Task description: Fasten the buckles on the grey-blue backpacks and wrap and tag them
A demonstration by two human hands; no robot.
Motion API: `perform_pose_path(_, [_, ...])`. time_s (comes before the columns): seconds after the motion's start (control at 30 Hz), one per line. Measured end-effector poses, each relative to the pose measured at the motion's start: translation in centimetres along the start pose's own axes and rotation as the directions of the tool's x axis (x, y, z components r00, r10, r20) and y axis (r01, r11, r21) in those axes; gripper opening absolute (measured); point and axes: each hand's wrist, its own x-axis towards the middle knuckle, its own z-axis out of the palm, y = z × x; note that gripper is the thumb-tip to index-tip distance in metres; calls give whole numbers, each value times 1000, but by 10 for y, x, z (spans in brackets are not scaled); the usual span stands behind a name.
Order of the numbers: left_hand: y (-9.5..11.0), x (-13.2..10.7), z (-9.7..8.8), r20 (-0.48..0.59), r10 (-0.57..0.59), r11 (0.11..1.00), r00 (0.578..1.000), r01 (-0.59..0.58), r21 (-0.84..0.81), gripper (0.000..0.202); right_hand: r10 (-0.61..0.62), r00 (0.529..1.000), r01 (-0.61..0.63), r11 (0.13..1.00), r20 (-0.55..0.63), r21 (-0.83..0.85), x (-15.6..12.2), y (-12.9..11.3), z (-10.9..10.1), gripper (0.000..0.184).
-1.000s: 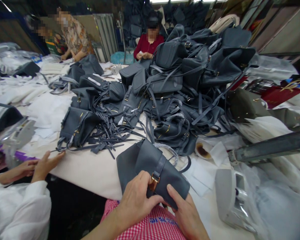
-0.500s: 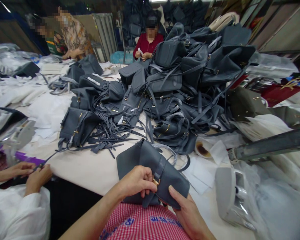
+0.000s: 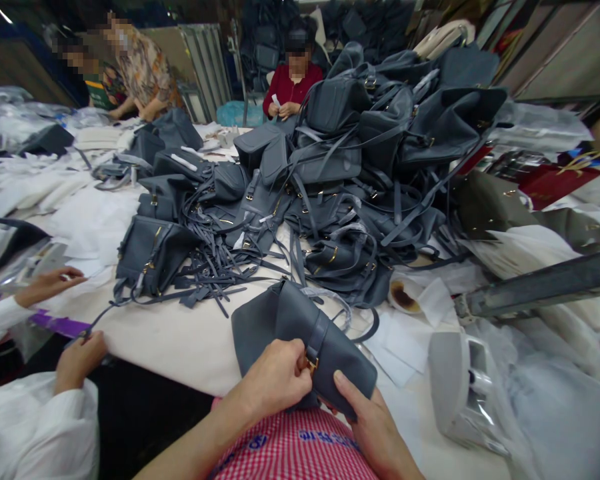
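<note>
A dark grey leather bag (image 3: 285,320) lies at the table's near edge in front of me, a strap with a gold buckle (image 3: 312,363) running across it. My left hand (image 3: 277,377) is closed, fingers pinching the strap at the buckle. My right hand (image 3: 365,417) grips the bag's lower right corner, thumb on top. A red checked cloth (image 3: 300,450) covers my lap below the bag.
A big heap of grey bags and loose straps (image 3: 340,167) fills the table's middle. At left, a co-worker in white sleeves (image 3: 35,413) pulls a strap. Three more people work at the far end. White paper, plastic wrap (image 3: 545,413) and a stained paper cup (image 3: 404,298) lie right.
My left hand's fingers shifted at the buckle and tightened on the strap. The co-worker's one hand moved up onto the table while the other stays on a strap.
</note>
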Motion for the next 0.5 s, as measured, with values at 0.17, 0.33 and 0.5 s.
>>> perform_pose_path(0.17, [-5,-2,8,-65,15,999,998,-13,33,15,-83,996,80,993,-36,-86,0,0,1,40])
perform_pose_path(0.33, [-10,-7,5,142,-85,959,986,120,-256,15,20,1000,-22,989,14,149,1,4,5,56])
perform_pose_path(0.5, [-2,-15,3,11,-1,990,1000,2,-140,9,56,998,-61,973,26,221,-1,4,8,71])
